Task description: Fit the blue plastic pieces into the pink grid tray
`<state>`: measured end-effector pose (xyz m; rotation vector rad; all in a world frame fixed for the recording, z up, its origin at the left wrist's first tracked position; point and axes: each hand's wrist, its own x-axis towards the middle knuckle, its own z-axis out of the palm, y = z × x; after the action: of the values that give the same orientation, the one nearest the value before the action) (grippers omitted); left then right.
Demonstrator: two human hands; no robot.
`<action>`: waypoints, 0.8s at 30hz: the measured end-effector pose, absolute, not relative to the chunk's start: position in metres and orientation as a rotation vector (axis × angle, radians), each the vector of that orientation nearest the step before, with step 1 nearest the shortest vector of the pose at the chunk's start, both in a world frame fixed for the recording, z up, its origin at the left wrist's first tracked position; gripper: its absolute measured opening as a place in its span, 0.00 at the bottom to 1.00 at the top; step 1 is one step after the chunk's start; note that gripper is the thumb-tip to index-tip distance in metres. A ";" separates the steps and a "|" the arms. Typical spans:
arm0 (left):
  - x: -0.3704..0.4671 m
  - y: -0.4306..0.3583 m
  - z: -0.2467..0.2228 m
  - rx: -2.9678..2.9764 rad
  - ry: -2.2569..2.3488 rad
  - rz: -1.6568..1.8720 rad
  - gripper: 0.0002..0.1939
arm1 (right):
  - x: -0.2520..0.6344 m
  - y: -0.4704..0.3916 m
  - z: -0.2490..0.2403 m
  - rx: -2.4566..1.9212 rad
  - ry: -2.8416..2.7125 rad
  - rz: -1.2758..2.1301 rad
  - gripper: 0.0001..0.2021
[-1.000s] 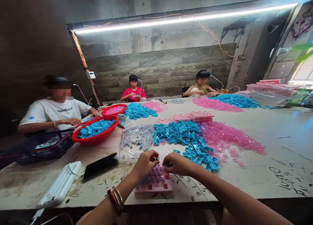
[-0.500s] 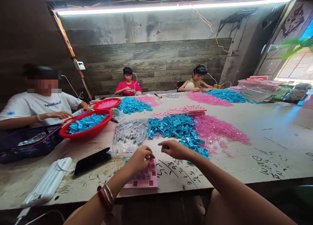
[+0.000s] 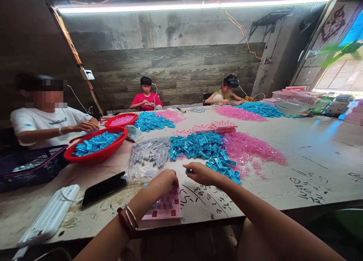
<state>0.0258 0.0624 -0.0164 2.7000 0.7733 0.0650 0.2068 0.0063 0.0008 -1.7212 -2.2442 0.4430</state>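
My left hand (image 3: 167, 180) is closed in a pinch, fingers pointing down over a pink tray (image 3: 163, 214) with square holes and clear pink pieces standing in it. Whatever its fingertips hold is hidden behind the fingers. To the right, just above the table, my right hand (image 3: 202, 173) is closed on a small blue plastic piece (image 3: 189, 171) that juts out at its fingertips. Beyond it lies a heap of blue plastic pieces (image 3: 198, 144), alongside a heap of clear pink pieces (image 3: 252, 149). A clear bag (image 3: 147, 157) with small greyish parts rests past my left hand.
A black phone (image 3: 104, 188) and a white power bank (image 3: 49, 215) lie on the left. Beyond them stand a red basket (image 3: 96, 157) of blue pieces and a dark basket (image 3: 34, 164). Pink trays (image 3: 205, 128) are stacked mid-table. Several co-workers sit around the table.
My left hand's fingers have dipped lower towards the pink tray. My right hand stays nearly in place. The co-worker on the left has raised a hand above the red basket.
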 end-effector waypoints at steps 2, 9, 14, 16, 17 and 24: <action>0.026 0.060 -0.015 2.697 0.773 0.033 0.20 | 0.208 0.007 -0.001 -1.722 -2.253 0.467 0.21; 0.020 0.053 -0.003 2.677 0.705 0.030 0.19 | 0.211 0.008 -0.007 -1.709 -2.163 0.547 0.14; 0.016 0.056 -0.009 2.663 0.795 0.095 0.18 | 0.211 0.009 -0.011 -1.671 -2.112 0.686 0.13; 0.016 0.056 -0.011 2.672 0.822 0.121 0.17 | 0.210 0.008 -0.010 -1.672 -2.117 0.693 0.12; 0.016 0.056 -0.011 2.674 0.828 0.116 0.17 | 0.209 0.007 -0.008 -1.675 -2.127 0.686 0.12; 0.014 0.048 -0.005 2.707 0.840 0.093 0.18 | 0.208 0.006 -0.004 -1.675 -2.169 0.671 0.12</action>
<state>0.0137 0.0482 -0.0048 2.7065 0.8400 0.0930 0.2079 0.0057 -0.0043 -1.6750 -2.1688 0.6708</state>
